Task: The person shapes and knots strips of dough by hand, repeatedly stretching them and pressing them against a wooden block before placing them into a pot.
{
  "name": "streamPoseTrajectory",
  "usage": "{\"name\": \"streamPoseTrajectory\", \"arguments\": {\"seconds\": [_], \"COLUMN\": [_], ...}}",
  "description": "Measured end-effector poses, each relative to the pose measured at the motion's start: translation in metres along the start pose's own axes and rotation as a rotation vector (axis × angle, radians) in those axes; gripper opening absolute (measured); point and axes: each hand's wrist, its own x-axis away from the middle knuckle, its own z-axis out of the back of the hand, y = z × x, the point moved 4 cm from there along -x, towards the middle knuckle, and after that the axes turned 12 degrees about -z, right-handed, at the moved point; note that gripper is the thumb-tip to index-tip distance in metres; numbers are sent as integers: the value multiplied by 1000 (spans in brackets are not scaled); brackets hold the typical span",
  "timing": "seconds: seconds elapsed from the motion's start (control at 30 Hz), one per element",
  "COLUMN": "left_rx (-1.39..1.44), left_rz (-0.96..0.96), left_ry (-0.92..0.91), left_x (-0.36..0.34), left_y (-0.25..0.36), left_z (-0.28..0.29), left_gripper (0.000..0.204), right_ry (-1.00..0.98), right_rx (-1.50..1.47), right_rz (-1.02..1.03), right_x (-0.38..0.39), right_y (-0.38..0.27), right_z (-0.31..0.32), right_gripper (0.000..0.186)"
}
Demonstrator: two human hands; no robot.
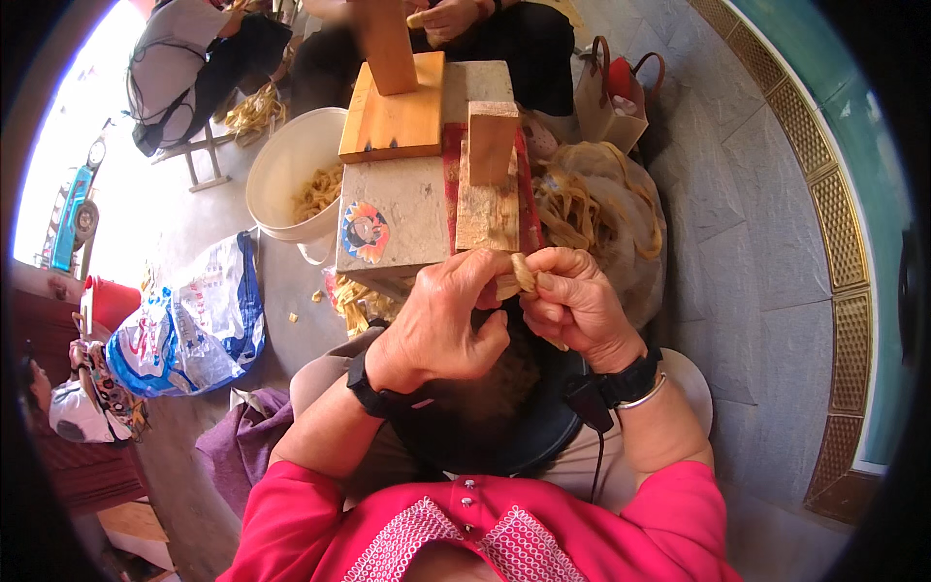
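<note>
Between the fingertips of both hands is a knotted tan strip (524,273), soft-looking and twisted into a small lump. My left hand (441,315) pinches it from one side; its thumb is tucked below. My right hand (580,308) grips the other side with thumb and forefinger, and a short end shows under its fingers. Just beyond my hands stands a raw wooden stand (488,228) with an upright block (493,145). Below them, a dark basin (543,441) sits on my lap, its contents blurred. Long tan strips (582,209) lie in a clear bag at right.
A light box (398,218) bears both wooden stands, including an orange one (393,126). At left are a white bucket (262,199) holding tan pieces and a blue-white bag (194,320). A co-worker's hands (449,17) are opposite. A handbag (611,116) stands far right.
</note>
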Motion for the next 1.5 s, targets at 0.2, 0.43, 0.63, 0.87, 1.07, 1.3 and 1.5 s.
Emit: {"name": "streamPoseTrajectory", "arguments": {"seconds": [0.2, 0.43, 0.63, 0.87, 1.07, 1.3, 1.5], "left_rx": [181, 1141, -31, -259, -402, -411, -358], "left_rz": [223, 576, 185, 153, 188, 223, 251], "left_ry": [-125, -6, -152, -372, -66, 93, 117], "left_x": [2, 18, 3, 1, -21, -25, -24], "left_y": [-15, -23, -23, -29, -65, -78, -88], "left_z": [-1, 12, 24, 13, 24, 23, 22], "left_gripper": [32, 42, 25, 13, 17, 17, 17], "right_ry": [183, 293, 381, 403, 668, 713, 727], "right_rx": [290, 863, 926, 1269, 1504, 1401, 1357], "right_rz": [28, 217, 198, 121, 409, 611, 675], "right_x": [-5, 19, 10, -7, -36, -52, -59], "right_y": [-2, -43, -34, -38, -62, -63, -59], "right_z": [-6, -15, -5, -7, -1, 0, 6], "right_gripper": [21, 13, 10, 12, 17, 12, 9]}}
